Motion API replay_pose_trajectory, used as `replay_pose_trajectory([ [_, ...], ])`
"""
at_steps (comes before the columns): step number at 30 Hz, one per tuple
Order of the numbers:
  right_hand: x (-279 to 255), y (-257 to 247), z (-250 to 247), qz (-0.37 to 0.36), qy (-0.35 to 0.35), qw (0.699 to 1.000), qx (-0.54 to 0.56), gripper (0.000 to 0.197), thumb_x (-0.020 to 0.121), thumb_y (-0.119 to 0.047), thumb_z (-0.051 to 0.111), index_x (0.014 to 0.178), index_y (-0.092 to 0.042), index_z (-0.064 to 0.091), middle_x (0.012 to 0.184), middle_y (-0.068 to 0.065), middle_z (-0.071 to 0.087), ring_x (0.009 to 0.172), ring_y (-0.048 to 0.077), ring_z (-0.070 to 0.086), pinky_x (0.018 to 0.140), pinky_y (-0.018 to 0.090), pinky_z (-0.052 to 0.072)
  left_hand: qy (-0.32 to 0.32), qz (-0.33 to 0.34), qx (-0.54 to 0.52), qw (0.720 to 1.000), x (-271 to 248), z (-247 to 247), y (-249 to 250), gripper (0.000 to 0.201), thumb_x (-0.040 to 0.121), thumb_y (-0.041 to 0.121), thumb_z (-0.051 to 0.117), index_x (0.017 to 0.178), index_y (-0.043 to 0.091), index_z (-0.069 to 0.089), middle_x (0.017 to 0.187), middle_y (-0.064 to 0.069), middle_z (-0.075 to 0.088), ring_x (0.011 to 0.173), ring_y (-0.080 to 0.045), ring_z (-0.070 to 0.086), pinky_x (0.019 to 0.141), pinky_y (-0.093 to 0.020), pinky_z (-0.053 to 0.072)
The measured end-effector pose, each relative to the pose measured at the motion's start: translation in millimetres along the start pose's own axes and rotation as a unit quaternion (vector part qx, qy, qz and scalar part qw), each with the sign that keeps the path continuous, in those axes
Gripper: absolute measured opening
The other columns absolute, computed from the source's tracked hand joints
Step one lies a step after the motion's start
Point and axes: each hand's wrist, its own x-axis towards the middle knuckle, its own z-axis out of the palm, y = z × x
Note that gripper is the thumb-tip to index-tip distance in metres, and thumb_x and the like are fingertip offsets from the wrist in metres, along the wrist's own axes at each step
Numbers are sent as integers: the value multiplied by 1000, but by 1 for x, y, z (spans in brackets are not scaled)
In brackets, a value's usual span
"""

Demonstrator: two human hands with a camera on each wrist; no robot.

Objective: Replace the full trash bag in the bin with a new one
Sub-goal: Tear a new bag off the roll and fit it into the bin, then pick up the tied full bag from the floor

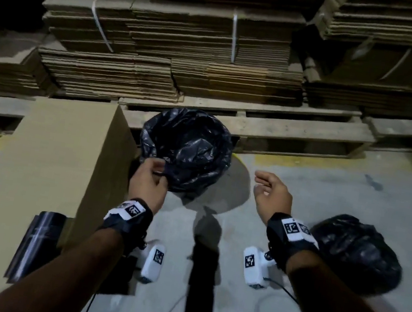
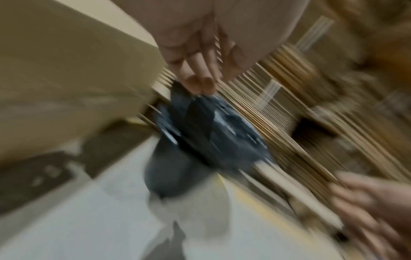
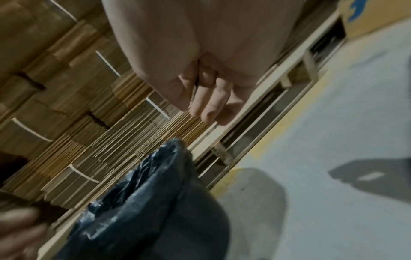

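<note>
A small bin point(image 1: 186, 152) stands on the floor against the pallet, lined with a crinkled black trash bag point(image 2: 211, 133) whose mouth is open over the rim. My left hand point(image 1: 160, 171) pinches the bag's near edge at the rim; the blurred left wrist view shows its fingertips point(image 2: 200, 84) on the plastic. My right hand point(image 1: 260, 182) hovers to the right of the bin, fingers relaxed and holding nothing, also shown in the right wrist view point(image 3: 209, 109) above the bag point(image 3: 155, 202). A full, tied black bag point(image 1: 357, 254) lies on the floor at the right.
A tall cardboard box point(image 1: 57, 158) stands just left of the bin, with a roll of black bags point(image 1: 37, 242) at its near side. Behind the bin, a wooden pallet point(image 1: 285, 133) carries stacks of flat cardboard point(image 1: 179, 50). Grey concrete floor point(image 1: 305, 172) with cables lies near me.
</note>
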Motion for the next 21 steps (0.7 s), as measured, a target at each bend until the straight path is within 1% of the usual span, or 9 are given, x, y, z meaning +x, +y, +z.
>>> replay_pose_trajectory([
  [2,-19,20,-32,-2,32,999,-33,31,87,-3,51,111,-13,68,104,2,69,90,15,62,85,20,45,-80,43,9,996,-30,27,16,27,87,7,58,112,16,59,98,-1,67,81,-15,63,80,-23,49],
  [5,-39,70,-82,32,73,991,-108,27,84,-4,54,105,-14,69,106,8,69,97,23,63,89,32,51,-191,106,39,975,-73,77,42,21,87,11,58,105,19,63,87,4,68,78,-14,65,80,-25,51],
  [7,-49,107,-117,63,103,976,-183,24,82,-6,56,99,-14,70,104,14,67,101,33,59,90,39,51,-251,143,59,956,-99,112,56,20,88,13,57,106,19,63,87,6,68,75,-12,63,78,-25,51],
  [9,-55,148,-152,89,116,952,-269,25,78,-13,57,100,-13,69,102,21,65,100,42,56,86,43,47,-293,168,55,940,-121,143,70,21,88,14,57,108,20,62,91,5,70,74,-13,63,78,-27,52],
  [12,-53,189,-194,147,112,917,-352,38,78,-25,56,113,-13,61,113,21,60,102,42,53,84,44,45,-324,185,43,927,-144,178,81,21,88,15,57,107,20,63,91,5,71,73,-13,64,78,-28,54],
  [14,-43,198,-208,153,112,922,-337,44,82,-22,61,125,-15,57,129,20,51,110,44,51,88,48,49,-339,185,52,921,-151,192,83,22,87,15,57,108,21,63,92,5,71,74,-12,64,78,-27,53],
  [16,-32,202,-210,136,76,935,-319,51,86,-20,59,136,-18,50,140,20,46,120,44,49,96,53,46,-347,182,62,918,-154,198,81,22,88,15,57,108,22,63,92,6,70,75,-13,65,78,-27,54],
  [18,-24,204,-207,159,14,933,-321,63,87,-26,57,146,-20,35,142,20,46,128,40,45,103,52,41,-350,176,77,917,-152,199,75,23,87,15,57,107,25,62,92,8,70,76,-12,65,78,-27,54],
  [21,-28,202,-198,202,3,905,-374,82,86,-34,64,152,-26,16,144,20,36,130,40,38,105,51,39,-347,173,96,917,-145,196,67,24,87,15,57,106,27,62,89,10,70,75,-10,65,77,-27,54],
])
